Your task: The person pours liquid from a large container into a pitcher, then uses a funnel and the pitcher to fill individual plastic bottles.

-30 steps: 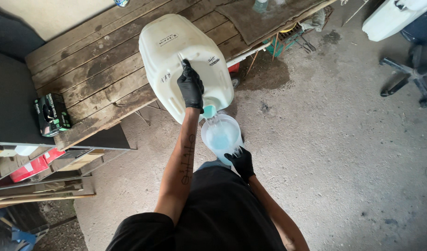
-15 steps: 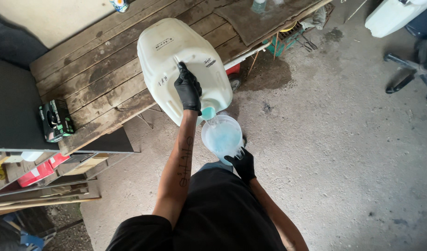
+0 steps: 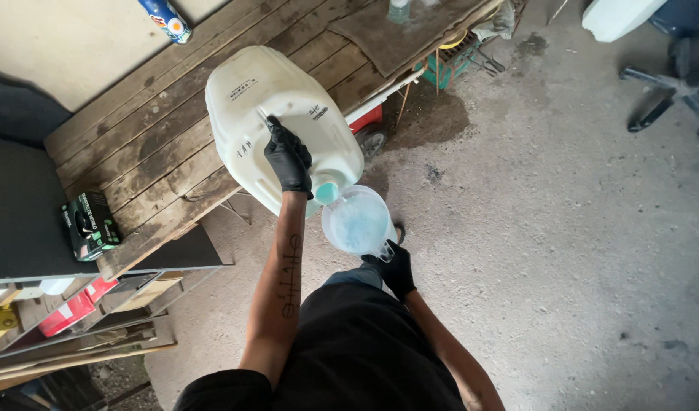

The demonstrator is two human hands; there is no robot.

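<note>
A large white plastic jerrycan (image 3: 246,99) lies tilted on the edge of a wooden table (image 3: 148,156), its mouth pointing down toward me. My left hand (image 3: 288,158), in a black glove, grips the can's handle. Pale blue liquid shows at the mouth (image 3: 326,192) and runs into a clear plastic jug (image 3: 355,223) held just below it. My right hand (image 3: 395,270), also in a black glove, holds that jug by its near side. The jug is partly filled with blue liquid.
A dark box of gloves (image 3: 89,223) sits on the table's left end, with shelves of cartons (image 3: 68,304) below. A spray can (image 3: 165,19) lies at the table's far side. A red-and-white item (image 3: 364,122) stands under the table. An office chair base (image 3: 669,99) stands on the concrete floor (image 3: 562,228).
The view has shifted, so the can, jug and table sit a little further left. The jerrycan stays tilted over the jug, and both hands keep their grips.
</note>
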